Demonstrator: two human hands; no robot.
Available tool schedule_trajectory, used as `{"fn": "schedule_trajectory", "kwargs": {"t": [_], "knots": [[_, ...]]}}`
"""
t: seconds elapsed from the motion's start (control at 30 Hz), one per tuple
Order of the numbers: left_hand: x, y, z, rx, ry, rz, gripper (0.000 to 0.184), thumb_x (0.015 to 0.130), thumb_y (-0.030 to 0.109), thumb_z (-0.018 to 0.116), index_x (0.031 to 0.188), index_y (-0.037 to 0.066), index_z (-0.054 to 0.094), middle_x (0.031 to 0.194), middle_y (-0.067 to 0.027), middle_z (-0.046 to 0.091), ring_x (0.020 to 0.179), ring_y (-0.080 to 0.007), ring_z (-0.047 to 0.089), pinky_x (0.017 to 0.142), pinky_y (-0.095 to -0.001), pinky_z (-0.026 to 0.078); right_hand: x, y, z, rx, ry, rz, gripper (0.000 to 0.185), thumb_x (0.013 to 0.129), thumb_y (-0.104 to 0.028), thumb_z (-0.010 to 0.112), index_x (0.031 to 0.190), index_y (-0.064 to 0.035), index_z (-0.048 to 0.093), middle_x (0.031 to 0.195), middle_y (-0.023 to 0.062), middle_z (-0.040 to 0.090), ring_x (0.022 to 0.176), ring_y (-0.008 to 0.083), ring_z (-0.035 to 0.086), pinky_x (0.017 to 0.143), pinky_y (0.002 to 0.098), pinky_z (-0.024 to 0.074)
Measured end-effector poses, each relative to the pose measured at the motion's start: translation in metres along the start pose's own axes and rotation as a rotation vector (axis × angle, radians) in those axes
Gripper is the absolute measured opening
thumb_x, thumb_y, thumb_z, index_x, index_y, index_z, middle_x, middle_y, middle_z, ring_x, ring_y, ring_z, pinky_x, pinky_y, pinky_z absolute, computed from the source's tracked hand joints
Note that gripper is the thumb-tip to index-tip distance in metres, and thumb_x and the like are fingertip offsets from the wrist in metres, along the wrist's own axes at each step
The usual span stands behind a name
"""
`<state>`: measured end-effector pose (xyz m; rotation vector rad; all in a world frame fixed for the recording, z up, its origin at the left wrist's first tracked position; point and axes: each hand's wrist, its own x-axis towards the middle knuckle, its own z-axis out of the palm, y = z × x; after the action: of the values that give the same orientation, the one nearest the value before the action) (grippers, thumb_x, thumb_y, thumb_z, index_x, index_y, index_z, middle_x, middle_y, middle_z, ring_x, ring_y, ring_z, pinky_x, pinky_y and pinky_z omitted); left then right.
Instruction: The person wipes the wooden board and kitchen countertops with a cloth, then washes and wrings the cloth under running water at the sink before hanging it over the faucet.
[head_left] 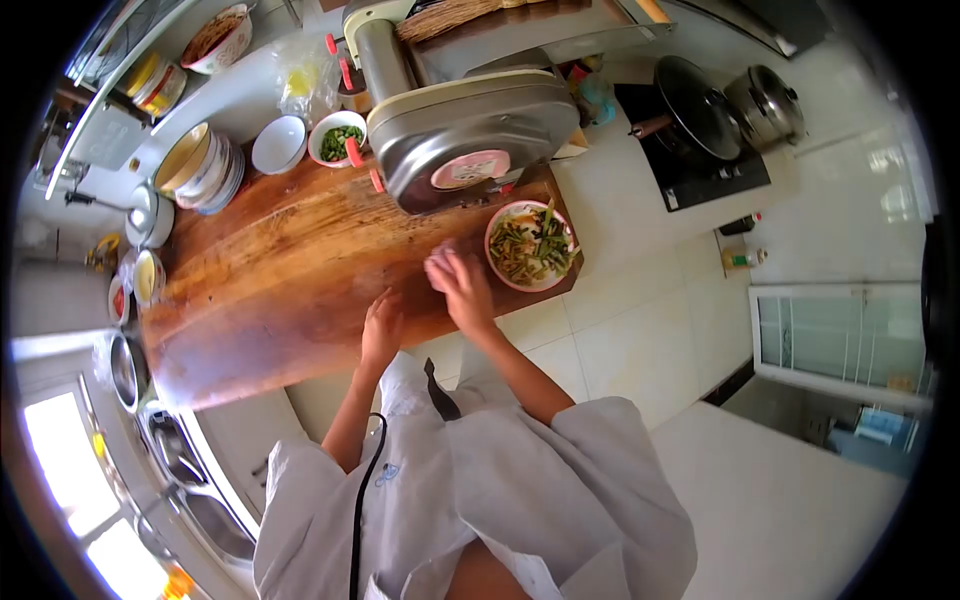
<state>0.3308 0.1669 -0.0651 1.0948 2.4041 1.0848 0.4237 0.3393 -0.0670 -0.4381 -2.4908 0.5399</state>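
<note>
My left hand is over the front part of the wooden table, its fingers loosely bent and apart, with nothing seen in it. To its right, my right hand is just left of a pink-rimmed plate of cooked green vegetables. The fingers of that hand are blurred and pale at the tips. Whether they hold anything cannot be made out. Behind both hands stands a large metal kitchen machine with red knobs, at the back of the table.
A bowl of chopped greens, a white bowl and stacked bowls line the table's back left. A lidded wok and a pot are on the right counter. Sinks are at lower left.
</note>
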Motion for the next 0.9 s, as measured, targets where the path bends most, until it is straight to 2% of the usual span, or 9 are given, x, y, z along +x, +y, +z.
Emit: {"fn": "schedule_trajectory", "kwargs": {"t": [0.1,0.2,0.33,0.4,0.47,0.6,0.67,0.77,0.9], "knots": [[0.011,0.031,0.024,-0.152,0.198,-0.084,0.024,0.078,0.002,0.053,0.102,0.002,0.057,0.108,-0.0163,0.056,0.094,-0.0280,0.058,0.077,-0.0339,0.048,-0.002,0.007,0.003,0.112,-0.420,-0.157,0.045,0.076,-0.009,0.056,0.120,-0.0149,0.051,0.133,0.0135,0.035,0.121,0.0344,0.034,0.097,0.0491,0.0293],[0.020,0.060,0.035,-0.219,0.297,-0.233,0.018,0.081,-0.001,0.050,0.097,0.000,0.058,0.091,-0.0102,0.061,0.076,-0.0186,0.061,0.066,-0.0293,0.050,-0.011,0.018,-0.010,0.141,-0.377,-0.277,0.045,0.076,-0.009,0.058,0.120,-0.0117,0.050,0.136,0.0148,0.032,0.125,0.0330,0.032,0.098,0.0465,0.0298],[0.044,0.068,0.070,-0.388,0.102,-0.341,0.016,0.080,-0.004,0.050,0.092,0.000,0.059,0.081,-0.0068,0.062,0.074,-0.0136,0.060,0.063,-0.0258,0.049,-0.026,0.047,-0.057,0.496,-0.273,0.050,0.022,0.078,-0.007,0.059,0.100,-0.0051,0.060,0.107,0.0133,0.059,0.094,0.0228,0.059,0.078,0.0335,0.0475],[0.059,0.088,0.079,-0.422,0.103,-0.322,0.016,0.078,-0.003,0.051,0.091,0.001,0.060,0.076,-0.0077,0.062,0.071,-0.0140,0.060,0.062,-0.0266,0.049,-0.040,0.080,-0.095,0.635,-0.292,0.545,0.013,0.079,-0.008,0.060,0.091,-0.0036,0.062,0.082,0.0066,0.064,0.072,0.0154,0.062,0.064,0.0271,0.0495],[0.067,0.091,0.090,-0.392,0.108,-0.171,0.020,0.076,-0.001,0.051,0.094,0.002,0.058,0.073,-0.0083,0.062,0.066,-0.0137,0.060,0.060,-0.0263,0.048,-0.062,0.133,-0.110,0.466,0.106,0.567,0.009,0.082,-0.013,0.059,0.087,-0.0053,0.059,0.068,0.0060,0.061,0.062,0.0121,0.059,0.057,0.0256,0.0471],[0.074,0.050,0.141,-0.555,-0.289,-0.488,0.030,0.080,-0.001,0.050,0.109,0.003,0.052,0.083,-0.0069,0.062,0.068,-0.0148,0.060,0.060,-0.0270,0.048,-0.068,0.223,-0.120,0.860,0.189,0.873,0.020,0.086,-0.010,0.053,0.104,-0.0012,0.055,0.094,0.0080,0.061,0.084,0.0152,0.060,0.071,0.0269,0.0485],[0.082,0.076,0.139,-1.059,-0.346,-0.797,0.040,0.083,0.000,0.048,0.123,0.007,0.043,0.094,-0.0048,0.059,0.072,-0.0146,0.060,0.062,-0.0281,0.050,-0.044,0.241,-0.120,1.094,0.129,0.995,0.026,0.087,-0.011,0.052,0.111,-0.0002,0.053,0.103,0.0094,0.060,0.091,0.0166,0.059,0.075,0.0278,0.0484],[0.085,0.066,0.147,-0.995,-0.368,-0.577,0.053,0.085,0.000,0.047,0.134,0.013,0.031,0.099,-0.0031,0.056,0.077,-0.0137,0.060,0.066,-0.0295,0.052,-0.020,0.251,-0.116,1.216,-0.183,1.130,0.034,0.091,-0.017,0.046,0.121,0.0001,0.048,0.114,0.0115,0.055,0.099,0.0198,0.056,0.084,0.0318,0.0459],[0.086,0.069,0.146,-1.038,-0.286,-0.647,0.058,0.084,-0.001,0.048,0.137,0.016,0.028,0.095,-0.0036,0.057,0.075,-0.0120,0.059,0.065,-0.0268,0.053,-0.004,0.262,-0.117,1.314,-0.482,1.203,0.047,0.092,-0.033,0.036,0.126,-0.0004,0.042,0.116,0.0118,0.053,0.104,0.0226,0.052,0.092,0.0351,0.0421]]}}
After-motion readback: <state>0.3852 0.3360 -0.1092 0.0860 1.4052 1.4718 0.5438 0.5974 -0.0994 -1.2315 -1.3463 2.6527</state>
